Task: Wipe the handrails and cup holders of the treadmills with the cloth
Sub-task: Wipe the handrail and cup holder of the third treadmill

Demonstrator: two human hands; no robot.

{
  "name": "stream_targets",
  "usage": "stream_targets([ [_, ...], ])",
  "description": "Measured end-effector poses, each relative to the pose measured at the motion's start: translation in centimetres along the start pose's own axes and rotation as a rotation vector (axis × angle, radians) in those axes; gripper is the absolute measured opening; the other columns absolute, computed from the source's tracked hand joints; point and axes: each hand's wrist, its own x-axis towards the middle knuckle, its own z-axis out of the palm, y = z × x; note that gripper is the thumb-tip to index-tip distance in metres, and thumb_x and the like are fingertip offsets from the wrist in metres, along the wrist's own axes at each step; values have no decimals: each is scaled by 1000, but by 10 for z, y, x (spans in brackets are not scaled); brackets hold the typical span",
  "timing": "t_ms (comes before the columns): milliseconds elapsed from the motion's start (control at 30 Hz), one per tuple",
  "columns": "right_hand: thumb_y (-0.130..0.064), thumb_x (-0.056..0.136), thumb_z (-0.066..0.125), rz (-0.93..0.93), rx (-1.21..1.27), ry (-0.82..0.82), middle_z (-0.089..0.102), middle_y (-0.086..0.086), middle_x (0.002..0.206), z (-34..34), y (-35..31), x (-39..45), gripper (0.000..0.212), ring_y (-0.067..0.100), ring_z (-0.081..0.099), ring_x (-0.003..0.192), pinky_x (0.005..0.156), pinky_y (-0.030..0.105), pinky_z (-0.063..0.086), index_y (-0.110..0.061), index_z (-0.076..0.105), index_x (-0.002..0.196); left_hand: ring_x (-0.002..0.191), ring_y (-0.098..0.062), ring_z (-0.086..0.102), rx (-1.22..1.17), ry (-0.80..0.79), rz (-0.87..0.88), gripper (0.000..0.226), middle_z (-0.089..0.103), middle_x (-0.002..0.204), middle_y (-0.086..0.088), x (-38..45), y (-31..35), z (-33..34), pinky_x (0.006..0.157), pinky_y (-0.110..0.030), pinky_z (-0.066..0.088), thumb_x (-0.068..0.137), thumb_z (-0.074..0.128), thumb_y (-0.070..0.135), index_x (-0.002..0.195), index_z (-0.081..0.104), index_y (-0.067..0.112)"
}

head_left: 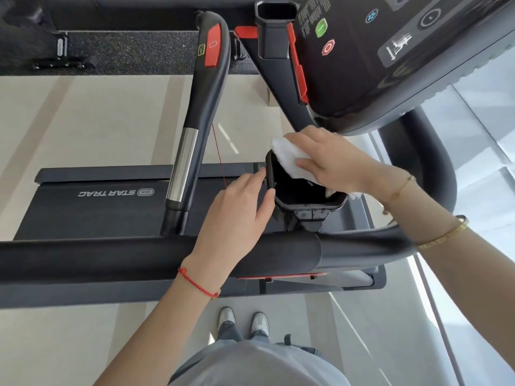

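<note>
While my right hand (331, 160) presses the white cloth (289, 160) on the far rim of the cup holder (303, 203), fingers loosely spread, my left hand (237, 207), fingers straight, steadies its side; I should sweep around the whole rim, then inside.

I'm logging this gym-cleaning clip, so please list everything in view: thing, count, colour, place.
Cup holder: two, black; one under the hands, one at top centre.
Cloth: one, white, on the near cup holder's rim.
Handrail: one, black, across the foreground.
Inner handlebar: one, black with a silver section and red button, centre left.
Console: one, black, with green and red buttons, upper right.
Treadmill deck: one, dark grey, left.
Shoes: two, grey-white, bottom centre.
Left hand: one, red string at the wrist, fingers touching the holder's left side.
Right hand: one, gold bracelets, pressing the cloth.
</note>
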Motion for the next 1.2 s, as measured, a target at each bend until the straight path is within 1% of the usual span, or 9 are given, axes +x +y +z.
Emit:
stream_targets([
  [133,-20,98,47,-83,11,-2,49,11,128,1,-13,15,46,33,48,111,94,43,36,-18,40,143,106,-22,58,-5,0,-10,47,59,119,-1,0,-1,1,87,-39,48,102,40,34,145,42,15],
  [300,-23,98,47,42,-15,95,44,14,131,9,-4,-14,53,36,44,115,100,47,34,-19,31,148,105,-21,58,-36,11,-10,45,60,117,0,0,-3,2,87,-38,48,102,40,35,144,45,19],
  [500,-26,99,46,291,429,80,35,14,143,13,7,-56,62,30,34,132,113,45,27,-24,14,152,109,-20,58,-45,7,3,46,61,122,-1,0,-4,2,90,-38,50,102,39,36,145,43,19],
  [567,-28,98,46,308,495,74,35,11,144,15,5,-63,62,27,36,130,111,48,30,-23,13,150,107,-20,59,-36,3,8,46,61,120,-1,0,-4,2,88,-39,50,102,38,36,145,42,19],
  [633,-27,98,47,325,460,57,35,14,140,14,6,-54,61,29,39,126,108,42,31,-19,15,150,105,-21,59,-32,-7,16,46,61,118,-2,1,-3,2,87,-40,50,102,38,35,145,42,19],
  [767,-20,99,47,311,410,38,36,18,136,6,7,-31,55,31,44,118,95,24,27,-16,23,148,105,-21,59,-30,-15,21,46,61,116,-2,1,-3,1,87,-41,50,102,37,35,145,42,20],
  [833,-19,100,46,327,446,52,36,16,137,6,3,-40,55,28,45,115,97,25,28,-18,21,149,105,-21,58,-37,-14,23,46,61,117,-1,1,-3,1,88,-41,50,102,37,35,145,42,20],
  [967,-22,102,40,324,470,101,45,12,136,9,-5,-84,54,28,45,123,108,44,33,-14,19,151,111,-18,58,-53,-10,27,46,61,122,0,0,-4,1,92,-41,50,102,38,35,145,43,19],
  [1200,-26,102,34,91,424,95,40,0,141,-13,-24,-120,47,17,39,130,108,32,32,-14,30,147,106,-17,60,-94,17,33,41,63,118,1,-1,-4,1,89,-39,51,102,40,31,140,49,21],
])
